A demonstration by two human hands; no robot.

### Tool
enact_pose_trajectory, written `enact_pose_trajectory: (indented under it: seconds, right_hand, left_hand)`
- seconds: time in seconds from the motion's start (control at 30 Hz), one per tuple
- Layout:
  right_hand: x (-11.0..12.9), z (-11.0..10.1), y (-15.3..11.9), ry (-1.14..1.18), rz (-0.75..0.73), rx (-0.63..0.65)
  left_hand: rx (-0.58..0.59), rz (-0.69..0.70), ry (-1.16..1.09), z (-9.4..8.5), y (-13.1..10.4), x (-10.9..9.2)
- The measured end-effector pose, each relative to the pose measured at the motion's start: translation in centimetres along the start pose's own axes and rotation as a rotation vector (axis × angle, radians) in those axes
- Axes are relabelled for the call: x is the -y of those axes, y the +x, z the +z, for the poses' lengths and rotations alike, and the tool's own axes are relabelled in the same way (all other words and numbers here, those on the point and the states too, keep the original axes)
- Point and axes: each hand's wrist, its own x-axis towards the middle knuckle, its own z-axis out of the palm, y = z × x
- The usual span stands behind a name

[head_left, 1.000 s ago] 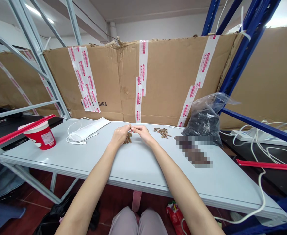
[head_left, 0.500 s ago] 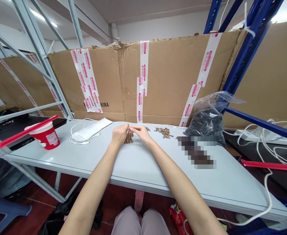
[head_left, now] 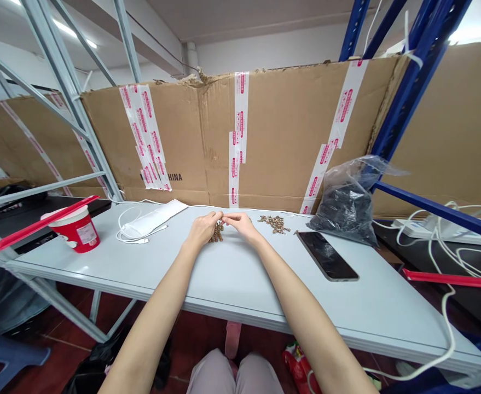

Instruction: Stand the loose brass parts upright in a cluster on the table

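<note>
Hands (head_left: 202, 229) together, grip unclear, beside brassy pieces (head_left: 217, 234); black contents (head_left: 341, 210) in clear bag (head_left: 347, 169)

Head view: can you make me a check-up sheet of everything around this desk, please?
Surface: pale grey table, things spread along its far side.
Job's things: small brass-coloured pieces, one pile beside the left hand, another pile to the right.
Clutter: red cup, white pouch, dark phone, clear bag with dark contents.
Hands: left hand and right hand have fingertips close together; anything between is too small to tell.
Cables: thin white cable by the pouch; thicker white cable hanging near the right end.
Surroundings: taped cardboard behind, blue post at right.
</note>
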Motion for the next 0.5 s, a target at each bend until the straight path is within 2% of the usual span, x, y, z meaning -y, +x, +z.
enact_pose_trajectory:
  seconds: [0.3,0.5]
  right_hand:
    - [-1.2,-0.3,0.5,-0.075,-0.016,-0.034]
    - [-2.0,-0.3,0.5,-0.244,-0.064,-0.071]
  left_hand:
    - [0.062,-0.022,-0.041,-0.3,0.2,-0.3]
    - [0.063,-0.024,-0.043,-0.2,0.3,-0.5]
